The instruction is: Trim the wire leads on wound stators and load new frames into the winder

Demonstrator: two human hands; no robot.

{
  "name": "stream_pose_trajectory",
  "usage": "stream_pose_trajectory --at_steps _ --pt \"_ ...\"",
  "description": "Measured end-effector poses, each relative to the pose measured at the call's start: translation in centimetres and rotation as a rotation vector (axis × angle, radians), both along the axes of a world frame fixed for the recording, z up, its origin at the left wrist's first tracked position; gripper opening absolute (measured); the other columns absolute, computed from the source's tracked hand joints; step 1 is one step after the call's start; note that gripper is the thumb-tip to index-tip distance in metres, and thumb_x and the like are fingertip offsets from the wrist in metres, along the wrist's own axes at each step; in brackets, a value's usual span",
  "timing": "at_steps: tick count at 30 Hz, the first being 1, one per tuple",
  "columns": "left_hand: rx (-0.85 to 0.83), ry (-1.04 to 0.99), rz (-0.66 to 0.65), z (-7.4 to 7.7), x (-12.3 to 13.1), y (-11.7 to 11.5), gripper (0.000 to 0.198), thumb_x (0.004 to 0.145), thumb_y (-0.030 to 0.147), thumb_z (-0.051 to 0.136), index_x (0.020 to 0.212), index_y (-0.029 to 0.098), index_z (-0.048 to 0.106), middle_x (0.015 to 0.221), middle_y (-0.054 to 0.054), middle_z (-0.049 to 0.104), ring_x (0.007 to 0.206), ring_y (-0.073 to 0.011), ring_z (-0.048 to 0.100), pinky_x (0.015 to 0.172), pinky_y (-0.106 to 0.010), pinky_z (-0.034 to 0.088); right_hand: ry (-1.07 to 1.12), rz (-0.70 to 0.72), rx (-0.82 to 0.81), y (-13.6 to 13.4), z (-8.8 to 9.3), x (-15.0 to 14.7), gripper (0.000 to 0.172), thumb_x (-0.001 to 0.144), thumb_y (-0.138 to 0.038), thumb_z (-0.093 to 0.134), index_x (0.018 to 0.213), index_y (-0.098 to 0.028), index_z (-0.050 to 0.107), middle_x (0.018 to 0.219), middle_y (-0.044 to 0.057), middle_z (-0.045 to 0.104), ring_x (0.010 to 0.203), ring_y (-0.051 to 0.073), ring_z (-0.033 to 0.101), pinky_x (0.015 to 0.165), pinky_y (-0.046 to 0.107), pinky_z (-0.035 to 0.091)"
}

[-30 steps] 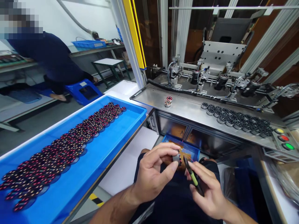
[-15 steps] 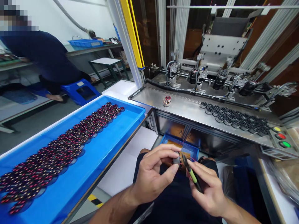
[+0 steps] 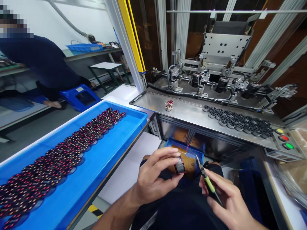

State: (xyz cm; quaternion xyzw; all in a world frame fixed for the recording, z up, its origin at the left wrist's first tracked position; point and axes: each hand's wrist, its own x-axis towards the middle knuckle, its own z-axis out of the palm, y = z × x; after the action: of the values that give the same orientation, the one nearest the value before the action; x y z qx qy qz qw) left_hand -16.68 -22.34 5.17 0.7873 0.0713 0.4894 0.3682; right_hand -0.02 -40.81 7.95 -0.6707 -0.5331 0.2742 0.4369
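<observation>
Between the thumb and fingers of my left hand [image 3: 159, 175] is a motor stator [image 3: 179, 166], a short grey ring with dark slotted edges, held on its side. My right hand [image 3: 226, 191] grips cutting pliers [image 3: 208, 182] with green and black handles. Their jaws point up and away from me, a short gap to the right of the stator. Below both hands, a blue bin [image 3: 200, 155] with brown cardboard or tape in it stands between my knees.
A long blue tray [image 3: 103, 159] on the left holds rows of wound red-and-copper stators [image 3: 64, 156]. On the metal ledge [image 3: 184, 110] stand two wound stators [image 3: 169, 107] and many black ones [image 3: 240, 121]. Behind is a winding machine [image 3: 223, 80]; push buttons [image 3: 284, 138] sit right. A person [image 3: 40, 60] sits far left.
The pliers have moved right and away from the stator, their jaws now apart from it. My left hand has turned the stator slightly, showing more of its side. The view has shifted a little.
</observation>
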Motion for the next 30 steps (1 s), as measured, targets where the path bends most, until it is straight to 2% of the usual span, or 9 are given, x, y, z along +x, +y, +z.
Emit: stream_pose_trajectory --at_steps 4,8,11,17,20,25,30 --pt "0.068 0.025 0.025 0.4 -0.1 -0.1 0.053 0.07 0.003 0.076 0.119 0.019 0.062 0.122 -0.011 0.062 0.107 -0.0214 0.067 0.091 -0.032 0.061 0.106 0.041 0.072 -0.1 2.1 -0.8 0.082 0.069 0.003 0.051 0.138 -0.04 0.049 0.091 0.002 0.071 0.072 0.013 0.07 0.07 0.023 0.06" --pt "0.099 0.068 0.021 0.2 -0.2 -0.2 0.059 0.074 -0.001 0.071 0.127 0.022 0.059 0.122 -0.012 0.064 0.111 -0.023 0.066 0.09 -0.032 0.062 0.229 0.107 0.061 -0.3 3.1 -1.0 0.089 0.065 0.008 0.05 0.139 -0.042 0.049 0.098 0.004 0.072 0.081 0.016 0.072 0.079 0.028 0.061" --pt "0.135 0.039 0.044 0.2 -0.2 -0.2 0.068 0.073 -0.002 0.072 0.134 0.022 0.054 0.119 -0.011 0.069 0.109 -0.0245 0.068 0.093 -0.038 0.061 0.316 0.132 0.022 -0.6 2.9 -1.0 0.084 0.07 0.006 0.053 0.139 -0.04 0.049 0.104 0.007 0.072 0.087 0.017 0.072 0.084 0.032 0.06" --pt "0.131 -0.088 0.044 0.9 0.0 -0.3 0.076 0.068 -0.011 0.072 0.137 0.015 0.05 0.112 -0.011 0.073 0.104 -0.0213 0.071 0.092 -0.037 0.062 0.435 0.114 -0.135 -0.6 2.5 -1.0 0.06 0.081 -0.014 0.06 0.14 -0.026 0.052 0.103 0.012 0.07 0.089 0.019 0.07 0.088 0.038 0.058" --pt "0.108 -0.111 0.006 0.7 0.0 -0.4 0.078 0.066 -0.014 0.072 0.137 0.011 0.049 0.113 -0.014 0.072 0.107 -0.0233 0.069 0.092 -0.04 0.062 0.475 0.113 -0.187 -0.5 2.7 -1.2 0.058 0.083 -0.021 0.06 0.14 -0.025 0.052 0.102 0.012 0.069 0.089 0.019 0.068 0.088 0.039 0.057" --pt "0.084 -0.107 -0.015 0.3 -0.1 -0.5 0.077 0.068 -0.013 0.072 0.137 0.011 0.048 0.114 -0.014 0.072 0.109 -0.0226 0.068 0.094 -0.038 0.061 0.491 0.097 -0.218 -0.1 2.9 -1.4 0.057 0.083 -0.027 0.061 0.14 -0.024 0.052 0.1 0.012 0.068 0.085 0.018 0.066 0.084 0.039 0.056" --pt "0.051 -0.1 -0.018 0.1 -0.1 -0.6 0.076 0.066 -0.013 0.072 0.135 0.01 0.049 0.115 -0.015 0.071 0.109 -0.0233 0.068 0.095 -0.039 0.061 0.535 0.105 -0.195 0.5 2.9 -1.5 0.055 0.083 -0.021 0.06 0.137 -0.029 0.054 0.093 0.008 0.067 0.079 0.015 0.064 0.077 0.034 0.056"
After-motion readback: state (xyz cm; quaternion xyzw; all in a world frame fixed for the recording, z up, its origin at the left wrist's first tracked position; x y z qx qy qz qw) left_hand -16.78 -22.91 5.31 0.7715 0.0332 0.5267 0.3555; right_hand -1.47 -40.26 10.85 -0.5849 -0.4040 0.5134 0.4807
